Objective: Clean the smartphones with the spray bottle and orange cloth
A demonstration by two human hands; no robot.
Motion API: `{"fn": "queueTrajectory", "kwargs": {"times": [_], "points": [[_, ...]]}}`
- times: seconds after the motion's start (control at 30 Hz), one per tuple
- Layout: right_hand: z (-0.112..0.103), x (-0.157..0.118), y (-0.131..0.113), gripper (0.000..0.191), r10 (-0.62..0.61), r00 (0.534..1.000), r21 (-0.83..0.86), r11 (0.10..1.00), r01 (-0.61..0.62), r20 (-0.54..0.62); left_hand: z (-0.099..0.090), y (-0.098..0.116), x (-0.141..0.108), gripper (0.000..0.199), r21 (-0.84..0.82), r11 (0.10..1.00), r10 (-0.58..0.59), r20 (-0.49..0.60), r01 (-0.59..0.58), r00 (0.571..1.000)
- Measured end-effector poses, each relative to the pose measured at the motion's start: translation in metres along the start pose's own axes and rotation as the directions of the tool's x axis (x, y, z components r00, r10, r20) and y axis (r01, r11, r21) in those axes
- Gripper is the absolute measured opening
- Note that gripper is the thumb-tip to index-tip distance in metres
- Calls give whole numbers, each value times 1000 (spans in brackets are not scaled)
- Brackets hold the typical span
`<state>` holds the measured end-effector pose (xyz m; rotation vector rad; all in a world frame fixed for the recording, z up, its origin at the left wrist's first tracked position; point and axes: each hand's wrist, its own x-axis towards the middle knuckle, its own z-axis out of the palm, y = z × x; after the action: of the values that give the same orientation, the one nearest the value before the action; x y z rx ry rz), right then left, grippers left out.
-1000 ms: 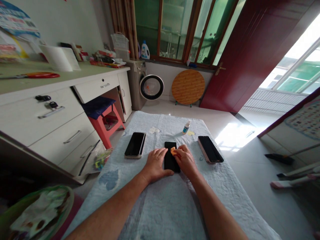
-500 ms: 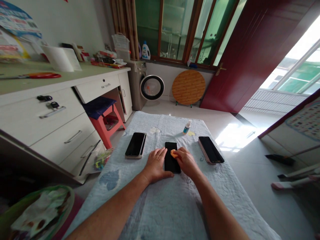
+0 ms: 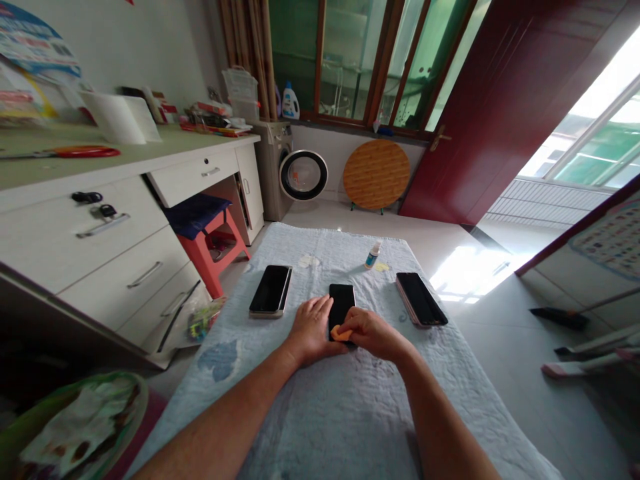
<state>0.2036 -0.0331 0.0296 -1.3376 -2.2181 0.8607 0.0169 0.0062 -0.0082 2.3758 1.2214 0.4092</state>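
Note:
A black phone (image 3: 342, 298) lies flat on the cloth-covered table (image 3: 320, 413). My left hand (image 3: 311, 328) rests along its left side, with the thumb by its near edge and the fingertips at its left edge. In my right hand (image 3: 369, 331) an orange cloth (image 3: 341, 333) is pinched, touching the near end of the screen. To the left lies another dark-screened phone (image 3: 271, 290) on a light-coloured one, and to the right a dark-screened phone (image 3: 423, 299) on a pinkish one. A small spray bottle (image 3: 373, 255) stands upright beyond the middle phone.
A cabinet (image 3: 145, 267) with a paper roll (image 3: 117, 119) on top stands at the left, near a red stool (image 3: 210, 247). At the lower left is a waste bin (image 3: 143, 427). Behind the table are a washing machine (image 3: 275, 180) and a round wooden board (image 3: 377, 175).
My right hand has moved the orange cloth down the phone, from the upper right part of the screen to its near end. My left hand has stayed in place.

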Motion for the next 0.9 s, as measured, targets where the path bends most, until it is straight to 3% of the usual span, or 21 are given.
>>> {"fn": "queueTrajectory", "kwargs": {"times": [0.2,0.37,0.47,0.6,0.77,0.9], "points": [[11,11,14,33,70,971,-42,996,-82,-230,-1,0,-1,104,-22,1000,-1,9,1,1000],[17,19,26,31,136,898,-113,973,-200,-418,1,-1,0,102,-31,999,10,-21,-10,1000],[17,22,29,29,170,872,-126,959,-253,-458,2,-2,0,103,-32,999,8,-29,-9,1000],[14,21,23,29,146,907,-138,967,-216,-396,2,-2,0,106,-35,999,7,-21,-8,1000],[16,17,6,31,6,972,-102,994,-31,-235,4,-3,0,109,-13,1000,-17,-28,17,999],[11,12,-7,32,-22,996,-70,997,16,-86,6,-4,2,111,-2,999,-47,-29,47,998]]}}
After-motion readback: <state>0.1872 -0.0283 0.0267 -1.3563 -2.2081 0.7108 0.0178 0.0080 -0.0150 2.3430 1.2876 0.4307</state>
